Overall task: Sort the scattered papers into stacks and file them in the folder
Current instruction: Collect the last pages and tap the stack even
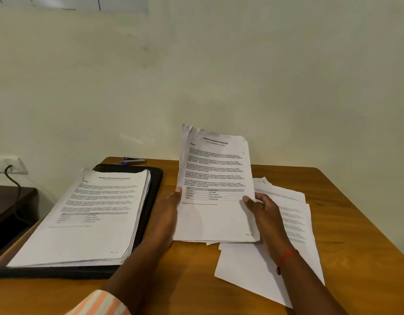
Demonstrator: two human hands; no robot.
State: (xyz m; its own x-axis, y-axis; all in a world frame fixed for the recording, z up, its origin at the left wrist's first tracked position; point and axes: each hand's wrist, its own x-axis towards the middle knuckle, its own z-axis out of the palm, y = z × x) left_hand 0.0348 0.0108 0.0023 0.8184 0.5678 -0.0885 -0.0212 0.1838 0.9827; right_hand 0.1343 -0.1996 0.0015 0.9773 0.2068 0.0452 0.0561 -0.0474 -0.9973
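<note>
I hold a bundle of printed sheets [213, 189] upright over the middle of the wooden table [346, 223], its lower edge down near the tabletop. My left hand [167, 214] grips its left edge with the thumb on the front. At the right edge, my right hand [264, 212] grips with its thumb on the page too. A thick stack of papers [87, 221] lies on an open black folder [151, 189] at the left. Loose sheets [294, 214] lie spread under and to the right of my right arm.
A stapler [135, 160] sits at the table's far edge behind the folder, close to the pale wall. Left of the table a dark lower surface [8, 201] stands below a wall socket with a black cable [13, 176].
</note>
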